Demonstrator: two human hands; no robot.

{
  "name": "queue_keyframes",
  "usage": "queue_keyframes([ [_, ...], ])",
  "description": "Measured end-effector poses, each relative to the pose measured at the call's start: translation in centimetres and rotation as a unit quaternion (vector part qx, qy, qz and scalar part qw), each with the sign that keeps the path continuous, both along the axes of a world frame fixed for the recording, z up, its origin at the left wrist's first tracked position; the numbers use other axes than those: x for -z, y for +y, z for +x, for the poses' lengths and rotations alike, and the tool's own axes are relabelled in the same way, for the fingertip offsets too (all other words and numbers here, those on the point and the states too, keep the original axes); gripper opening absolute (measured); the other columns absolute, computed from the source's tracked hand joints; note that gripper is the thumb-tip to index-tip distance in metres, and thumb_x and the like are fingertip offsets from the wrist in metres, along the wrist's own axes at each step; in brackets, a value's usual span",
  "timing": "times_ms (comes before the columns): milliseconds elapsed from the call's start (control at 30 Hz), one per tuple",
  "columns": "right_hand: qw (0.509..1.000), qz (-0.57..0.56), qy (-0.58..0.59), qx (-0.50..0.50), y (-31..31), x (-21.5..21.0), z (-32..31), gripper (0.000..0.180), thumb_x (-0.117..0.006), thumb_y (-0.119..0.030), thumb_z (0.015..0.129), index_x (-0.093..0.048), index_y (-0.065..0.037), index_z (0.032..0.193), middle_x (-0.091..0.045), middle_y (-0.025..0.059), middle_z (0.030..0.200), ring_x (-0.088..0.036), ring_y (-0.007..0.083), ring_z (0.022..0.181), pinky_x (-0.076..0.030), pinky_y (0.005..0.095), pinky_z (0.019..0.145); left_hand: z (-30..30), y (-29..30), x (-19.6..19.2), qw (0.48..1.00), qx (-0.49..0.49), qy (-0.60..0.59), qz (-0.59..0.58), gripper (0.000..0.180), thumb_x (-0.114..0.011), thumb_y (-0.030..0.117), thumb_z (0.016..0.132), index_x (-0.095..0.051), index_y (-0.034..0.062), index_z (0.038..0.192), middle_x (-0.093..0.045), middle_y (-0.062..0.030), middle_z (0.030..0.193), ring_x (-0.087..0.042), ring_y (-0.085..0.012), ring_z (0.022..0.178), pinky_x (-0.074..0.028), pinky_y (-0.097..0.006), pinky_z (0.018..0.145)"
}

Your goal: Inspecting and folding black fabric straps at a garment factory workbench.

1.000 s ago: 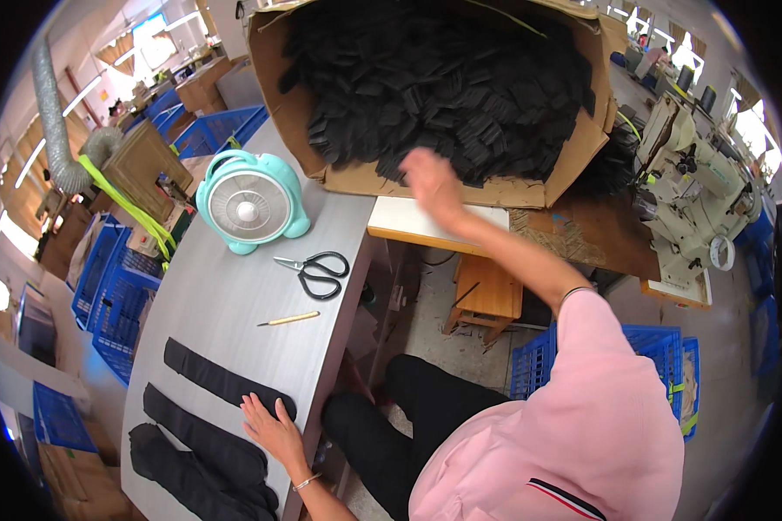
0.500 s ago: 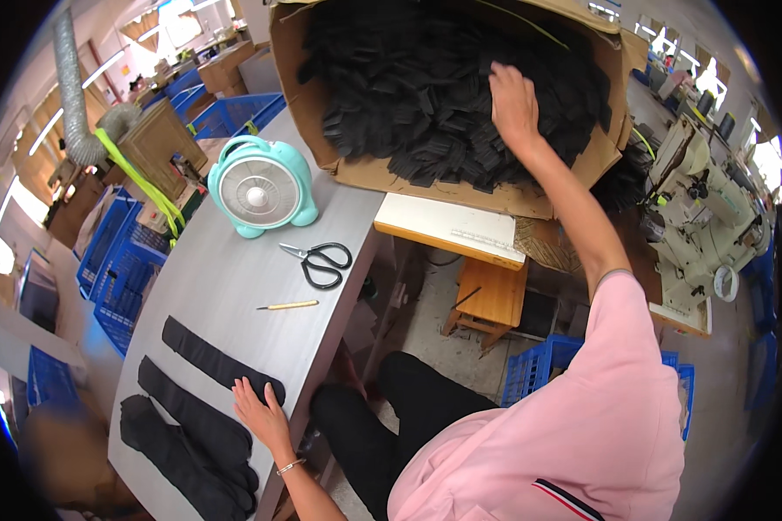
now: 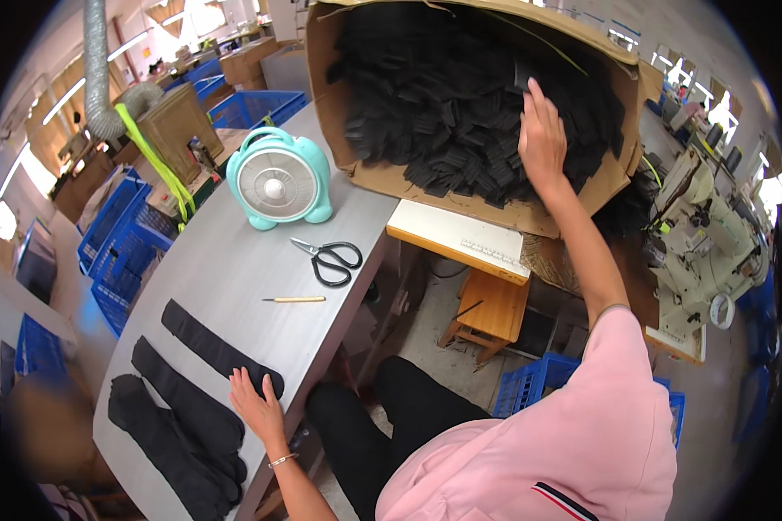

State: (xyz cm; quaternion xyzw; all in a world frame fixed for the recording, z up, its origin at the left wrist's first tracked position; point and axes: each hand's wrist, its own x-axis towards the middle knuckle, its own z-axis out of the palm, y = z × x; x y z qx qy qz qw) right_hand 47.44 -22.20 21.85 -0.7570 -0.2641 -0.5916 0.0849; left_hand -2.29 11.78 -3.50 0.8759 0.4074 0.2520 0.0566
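Note:
My left hand lies flat, fingers spread, on the near end of a black sock stretched across the table. Beside it are more black socks, a few of them overlapping in a small stack. My right hand reaches into a large cardboard box tipped toward me and heaped with black socks. Its thumb and forefinger come together at the edge of one dark sock in the pile; the grip is partly hidden.
On the grey table stand a turquoise fan, black-handled scissors and a thin wooden-handled tool. A wooden stool and a blue crate are below the box. Sewing machines stand at right.
My right hand has shifted slightly right within the sock pile, and its fingers have drawn to a sock's edge. My left hand stays on the same sock. The view has turned a little.

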Motion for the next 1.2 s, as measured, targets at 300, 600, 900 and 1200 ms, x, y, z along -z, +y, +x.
queue_keyframes([
  [300, 0.865, -0.153, 0.103, -0.467, 6.2, 17.2, -24.3, 0.032, -0.067, 0.003, 0.084, -0.065, 0.004, 0.116, -0.056, 0.0108, 0.136, -0.061, 0.0277, 0.114, -0.045, 0.0426, 0.105, 0.9, -5.0, -3.1, 0.891, 0.085, -0.338, -0.291, 0.048, -0.058, 0.022, 0.1, -0.048, -0.0029, 0.14, -0.045, -0.0158, 0.149, -0.047, -0.0272, 0.135, -0.036, -0.042, 0.112],
  [600, 0.621, -0.389, 0.267, -0.626, 4.3, 22.1, -31.9, 0.039, -0.066, -0.008, 0.085, -0.06, -0.001, 0.123, -0.051, 0.0068, 0.143, -0.054, 0.025, 0.128, -0.043, 0.0416, 0.108, 2.5, -9.0, -5.1, 0.593, 0.07, -0.551, -0.583, 0.049, -0.059, 0.019, 0.1, -0.042, -0.0054, 0.138, -0.063, -0.0218, 0.123, -0.067, -0.0277, 0.106, -0.057, -0.037, 0.09],
  [900, 0.727, -0.206, 0.429, -0.495, 7.7, 20.4, -26.4, 0.029, -0.062, 0.001, 0.087, -0.063, 0.001, 0.117, -0.059, 0.0171, 0.133, -0.061, 0.033, 0.118, -0.05, 0.0433, 0.094, 3.6, -11.7, -3.2, 0.528, 0.038, -0.58, -0.619, 0.042, -0.053, 0.026, 0.104, -0.046, 0.0, 0.136, -0.063, -0.0162, 0.123, -0.063, -0.022, 0.109, -0.049, -0.036, 0.095],
  [1200, 0.471, -0.021, 0.689, -0.55, 21.6, 15.2, -31.7, 0.045, -0.067, -0.024, 0.093, -0.057, -0.005, 0.132, -0.069, 0.0113, 0.112, -0.067, 0.0168, 0.094, -0.052, 0.0301, 0.085, 7.0, -18.4, -1.5, 0.568, 0.098, -0.429, -0.696, 0.041, -0.059, 0.03, 0.101, -0.054, 0.0073, 0.135, -0.059, -0.0009, 0.13, -0.054, -0.0109, 0.116, -0.042, -0.03, 0.099],
])
